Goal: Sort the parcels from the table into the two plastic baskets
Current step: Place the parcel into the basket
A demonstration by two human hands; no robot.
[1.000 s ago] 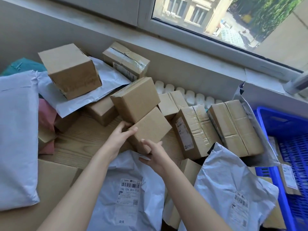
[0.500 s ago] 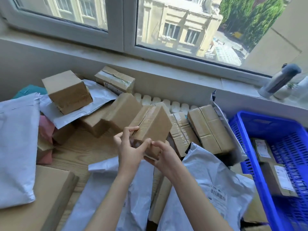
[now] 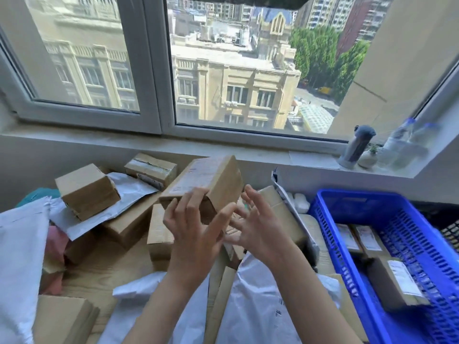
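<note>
I hold a small brown cardboard box [image 3: 211, 180] raised above the parcel pile, with a pale label on its upper face. My left hand [image 3: 193, 227] grips its near end, fingers curled over the edge. My right hand [image 3: 258, 227] hovers just right of the box with fingers spread, holding nothing. The blue plastic basket [image 3: 323, 219] stands at the right and holds several small labelled boxes [image 3: 395, 281]. More brown boxes [image 3: 87, 189] and white mailer bags [image 3: 260, 306] cover the wooden table [image 3: 104, 271].
A big white bag [image 3: 19, 256] and a flat carton [image 3: 62, 319] lie at the left. On the window sill at the right stand a grey bottle [image 3: 357, 145] and a small pot [image 3: 367, 157]. A dark mesh edge [image 3: 452, 232] shows beyond the blue basket.
The box has risen off the pile and turned. My right hand has let go of it and spread its fingers. The view has tilted up toward the window.
</note>
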